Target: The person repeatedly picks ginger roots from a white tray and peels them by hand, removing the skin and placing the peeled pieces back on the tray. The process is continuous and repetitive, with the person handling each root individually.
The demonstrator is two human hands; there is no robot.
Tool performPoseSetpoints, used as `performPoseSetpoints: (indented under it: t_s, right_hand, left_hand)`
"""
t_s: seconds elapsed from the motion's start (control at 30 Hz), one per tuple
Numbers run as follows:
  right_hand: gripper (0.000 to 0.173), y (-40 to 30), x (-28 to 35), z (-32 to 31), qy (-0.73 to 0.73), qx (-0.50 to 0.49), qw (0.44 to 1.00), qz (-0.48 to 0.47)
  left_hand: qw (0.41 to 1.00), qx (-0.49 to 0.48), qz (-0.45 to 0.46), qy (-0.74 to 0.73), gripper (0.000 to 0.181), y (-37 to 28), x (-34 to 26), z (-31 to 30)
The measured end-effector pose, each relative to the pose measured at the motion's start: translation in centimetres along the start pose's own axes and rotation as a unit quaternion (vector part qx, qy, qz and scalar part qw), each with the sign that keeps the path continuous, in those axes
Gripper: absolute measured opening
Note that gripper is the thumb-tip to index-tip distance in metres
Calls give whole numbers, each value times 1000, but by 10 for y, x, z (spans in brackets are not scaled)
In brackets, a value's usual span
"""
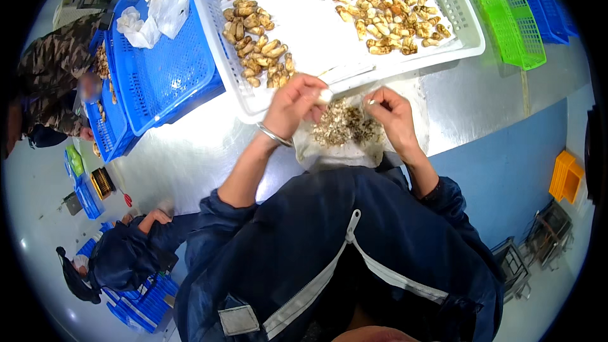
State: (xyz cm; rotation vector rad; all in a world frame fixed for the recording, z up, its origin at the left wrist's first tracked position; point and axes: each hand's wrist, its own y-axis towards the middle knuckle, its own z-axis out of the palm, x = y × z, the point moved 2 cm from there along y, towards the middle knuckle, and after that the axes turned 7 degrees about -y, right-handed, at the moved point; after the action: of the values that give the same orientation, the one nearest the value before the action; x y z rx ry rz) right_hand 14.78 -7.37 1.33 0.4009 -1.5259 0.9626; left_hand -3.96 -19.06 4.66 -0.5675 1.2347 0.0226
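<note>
A small whitish piece (325, 96), seemingly a mushroom, is pinched between the thumb and fingers of my left hand (295, 104), which wears a metal bangle. My right hand (393, 113) has its fingers curled around something small with a pale tip (372, 102); what it is I cannot tell. Between and below both hands, a heap of pale and dark scraps (349, 123) lies on a whitish cloth or sheet (327, 157). Beyond them, a white perforated plastic tray (456, 9) holds brown-and-cream mushrooms, a smaller group (259, 42) at left and a larger one (384, 4) at right.
Blue plastic baskets (161, 66) stand left of the tray, one with crumpled white sheets (156, 9). A green basket (508, 14) is at right on the metal table (190, 166). One person in camouflage (57, 66) stands at left; another in dark clothing (128, 256) is at lower left.
</note>
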Motion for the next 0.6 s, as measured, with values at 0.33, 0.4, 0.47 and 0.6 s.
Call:
performPoseSetpoints:
  t_s: [0.33,0.4,0.47,0.6]
  right_hand:
    - [15,-5,-12,6,-133,47,990,-32]
    - [17,-7,-13,2,-136,17,990,-43]
    - [17,-7,-13,-2,-110,6,993,-28]
    - [18,-6,-14,-5,-68,8,998,-2]
  left_hand:
    - [839,-146,330,407,20,224,-42,-54]
    - [780,-105,345,511,18,249,-37,-49]
    - [742,-67,320,585,19,269,-30,-52]
    - [738,-32,354,574,21,270,-22,-60]
